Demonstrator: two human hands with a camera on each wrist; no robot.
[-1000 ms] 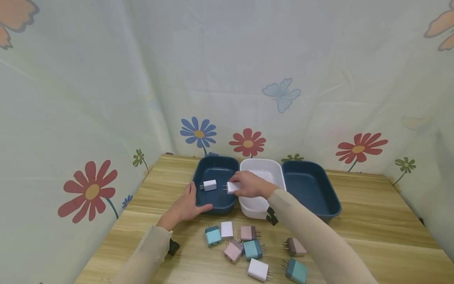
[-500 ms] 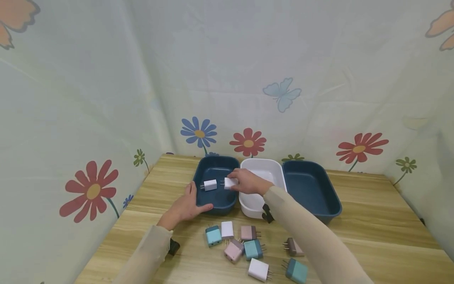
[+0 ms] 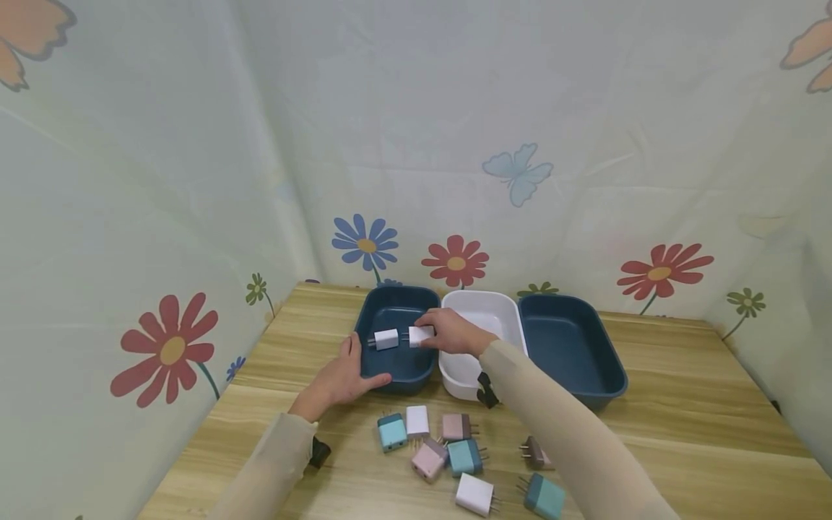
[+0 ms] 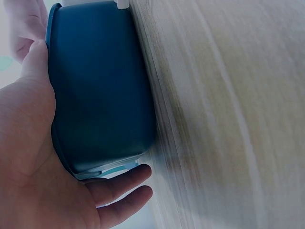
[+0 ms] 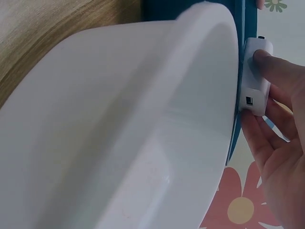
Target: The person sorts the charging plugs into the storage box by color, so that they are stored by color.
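Note:
My right hand (image 3: 457,332) pinches a white charger plug (image 3: 419,336) over the right side of the left dark blue bin (image 3: 404,378). Its prongs point left. In the right wrist view, thumb and fingers hold the same white plug (image 5: 253,76), a small port showing at one end. A second white charger plug (image 3: 386,339) lies inside that bin. My left hand (image 3: 344,372) rests spread at the bin's near left corner, thumb along the front rim. In the left wrist view, two fingers (image 4: 126,191) extend past the bin's outer wall (image 4: 100,86).
A white bin (image 3: 471,375) stands in the middle, another dark blue bin (image 3: 565,354) to its right. Several pink, teal and white charger plugs (image 3: 464,456) lie on the wooden table (image 3: 689,404) in front. A flowered curtain (image 3: 416,144) hangs behind.
My right hand has moved slightly left and deeper over the left blue bin with the white charger plug, closer to the one lying there. My left hand has stayed put.

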